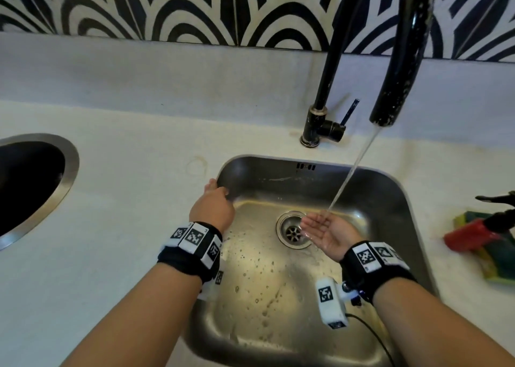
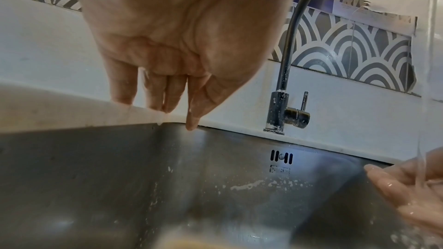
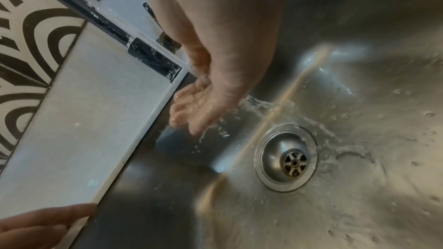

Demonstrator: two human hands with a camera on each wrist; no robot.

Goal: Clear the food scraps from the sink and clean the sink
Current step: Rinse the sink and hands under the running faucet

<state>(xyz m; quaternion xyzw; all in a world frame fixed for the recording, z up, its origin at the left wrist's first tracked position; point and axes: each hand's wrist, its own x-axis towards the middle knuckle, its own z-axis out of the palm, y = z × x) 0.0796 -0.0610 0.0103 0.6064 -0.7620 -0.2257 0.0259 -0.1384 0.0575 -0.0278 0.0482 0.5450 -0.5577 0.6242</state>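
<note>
The steel sink [image 1: 390, 196] lies below me, wet, with soap bubbles on its floor and a drain [image 1: 293, 232] at the middle. Water runs from the black tap [image 1: 393, 82] in a thin stream [image 1: 351, 171]. My right hand [image 1: 323, 231] is cupped palm up under that stream, beside the drain, fingers relaxed and holding nothing; the right wrist view shows water spilling off it [image 3: 199, 109]. My left hand [image 1: 214, 199] rests on the sink's far left corner, its straight fingers [image 2: 165, 92] touching the rim [image 2: 95, 120]. A streak of foam [image 2: 249, 186] clings to the back wall.
A round steel-rimmed opening [image 1: 69, 177] is set in the white counter [image 1: 117, 255] at left. At right a red-handled brush [image 1: 471, 234] lies on a yellow-green sponge [image 1: 493, 269]. The tap lever [image 1: 349, 112] stands behind the sink, before a patterned tile wall.
</note>
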